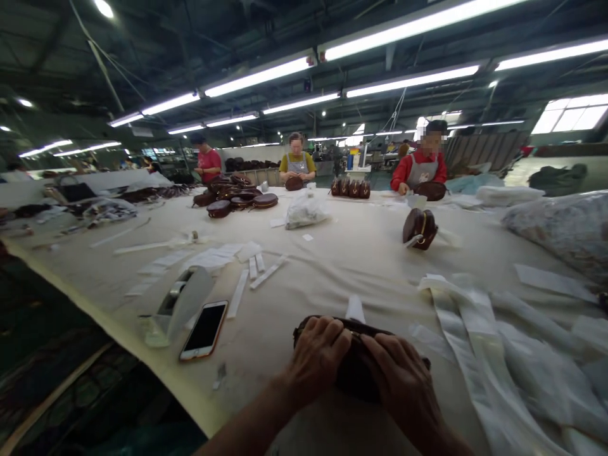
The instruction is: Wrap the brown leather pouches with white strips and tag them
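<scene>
Both my hands rest on a dark brown leather pouch [354,370] lying on the white-covered table [332,259] close to me. My left hand [316,358] curls its fingers over the pouch's left end. On the right end my right hand [403,380] grips it, fingers bent over its top. A white strip [355,309] pokes out just behind the pouch.
A smartphone [204,329] and a tape dispenser [178,301] lie to my left near the table edge. Long white paper strips [479,342] pile at my right. Another brown pouch [419,228] stands mid-table; several more [237,199] lie farther back. Three people work along the far side.
</scene>
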Tool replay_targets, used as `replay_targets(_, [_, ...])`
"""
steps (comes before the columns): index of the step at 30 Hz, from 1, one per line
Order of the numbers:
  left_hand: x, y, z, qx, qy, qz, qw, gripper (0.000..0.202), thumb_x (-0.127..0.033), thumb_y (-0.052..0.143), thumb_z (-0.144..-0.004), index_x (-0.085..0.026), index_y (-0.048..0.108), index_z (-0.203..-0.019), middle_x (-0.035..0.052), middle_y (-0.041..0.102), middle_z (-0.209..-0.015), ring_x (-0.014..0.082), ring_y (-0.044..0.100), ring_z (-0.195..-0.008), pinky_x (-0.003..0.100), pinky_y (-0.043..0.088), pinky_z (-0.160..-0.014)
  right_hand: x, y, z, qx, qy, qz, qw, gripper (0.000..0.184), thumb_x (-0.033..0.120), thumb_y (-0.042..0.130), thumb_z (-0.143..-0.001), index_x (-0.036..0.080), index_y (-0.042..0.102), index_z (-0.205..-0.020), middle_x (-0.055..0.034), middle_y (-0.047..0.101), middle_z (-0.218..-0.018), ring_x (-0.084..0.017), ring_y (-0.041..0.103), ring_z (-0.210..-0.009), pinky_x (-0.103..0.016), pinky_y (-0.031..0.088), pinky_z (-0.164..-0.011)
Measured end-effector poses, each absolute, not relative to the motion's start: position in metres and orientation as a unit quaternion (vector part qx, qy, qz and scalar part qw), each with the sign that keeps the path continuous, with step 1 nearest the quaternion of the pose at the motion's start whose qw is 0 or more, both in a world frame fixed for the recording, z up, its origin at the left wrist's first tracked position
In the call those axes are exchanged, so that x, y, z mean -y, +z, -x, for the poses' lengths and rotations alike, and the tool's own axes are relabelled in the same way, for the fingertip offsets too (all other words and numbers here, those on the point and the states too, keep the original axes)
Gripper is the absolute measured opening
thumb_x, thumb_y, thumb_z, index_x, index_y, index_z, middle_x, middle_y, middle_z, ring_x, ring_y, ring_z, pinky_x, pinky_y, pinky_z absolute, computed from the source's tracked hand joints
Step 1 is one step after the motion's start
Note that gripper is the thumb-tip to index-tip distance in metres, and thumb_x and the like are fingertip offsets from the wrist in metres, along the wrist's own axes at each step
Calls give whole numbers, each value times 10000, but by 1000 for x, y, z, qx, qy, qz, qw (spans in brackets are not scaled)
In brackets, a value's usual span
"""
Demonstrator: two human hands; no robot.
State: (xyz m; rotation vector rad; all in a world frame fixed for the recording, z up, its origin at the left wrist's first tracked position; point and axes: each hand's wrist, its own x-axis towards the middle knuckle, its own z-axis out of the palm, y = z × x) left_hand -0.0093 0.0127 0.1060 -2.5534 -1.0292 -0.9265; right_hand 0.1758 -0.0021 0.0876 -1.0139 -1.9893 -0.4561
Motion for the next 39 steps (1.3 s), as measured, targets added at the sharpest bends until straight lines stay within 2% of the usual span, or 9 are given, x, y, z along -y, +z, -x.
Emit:
replay_targets(4, [-10,112,7,413,-259,866,110,44,-214,533,-900,-188,548,-868,20,558,-859,203,482,-832,339,373,-739,1,91,-174,799,-154,443,377,306,286,359,-971,194,649,-940,-49,599,-789,-181,523,-704,-312,371,-679])
replay_targets(7, [-8,113,10,479,-221,847,69,84,-244,640,-843,-201,581,-885,25,565,-914,210,491,-877,336,378,-765,2,94,-172,799,-144,462,357,356,302,322,-979,190,644,-878,-55,587,-769,-196,511,-701,-323,348,-673])
replay_targets(18, [-9,123,16,521,-156,839,-22,72,-245,598,-879,-206,602,-939,15,629,-963,192,552,-952,309,400,-850,3,93,-179,802,-80,478,349,316,405,394,-954,224,646,-893,-43,619,-809,-191,571,-755,-311,379,-695])
replay_targets(20, [-12,129,15,542,-145,827,-34,152,-251,625,-859,-185,586,-990,30,634,-957,198,566,-930,304,421,-828,0,95,-178,784,-44,510,352,261,400,450,-923,220,637,-892,-36,634,-795,-189,594,-729,-302,406,-671])
replay_targets(24, [-20,143,12,566,-117,813,-65,371,-291,662,-826,-167,522,-1147,42,638,-967,197,589,-902,282,453,-788,-7,108,-178,755,26,581,303,343,339,565,-837,204,588,-1152,-39,679,-867,-210,640,-769,-311,457,-688])
replay_targets(29, [-31,158,10,560,-60,820,-104,167,-320,630,-837,-195,625,-947,45,626,-937,214,595,-930,271,464,-770,-14,129,-179,762,89,611,198,258,344,543,-850,270,658,-1069,-28,690,-997,-219,654,-873,-309,464,-729])
replay_targets(32, [-37,161,10,560,-46,820,-108,204,-351,638,-824,-167,637,-914,83,596,-981,232,590,-926,295,471,-760,-18,131,-180,767,83,604,200,219,347,565,-830,287,678,-1007,-5,699,-923,-193,663,-811,-275,457,-684])
replay_targets(35, [-45,162,12,545,-48,831,-104,238,-364,676,-791,-162,634,-909,97,572,-1053,261,548,-1024,344,450,-850,-21,126,-182,785,35,578,222,162,337,589,-812,277,689,-924,11,687,-816,-172,655,-699,-259,444,-604])
replay_targets(39, [-52,162,16,524,-47,841,-127,251,-369,710,-757,-170,621,-883,65,617,-959,252,580,-975,344,442,-857,-28,123,-186,807,-44,530,258,123,312,571,-831,262,682,-848,10,630,-716,-164,630,-657,-254,447,-564])
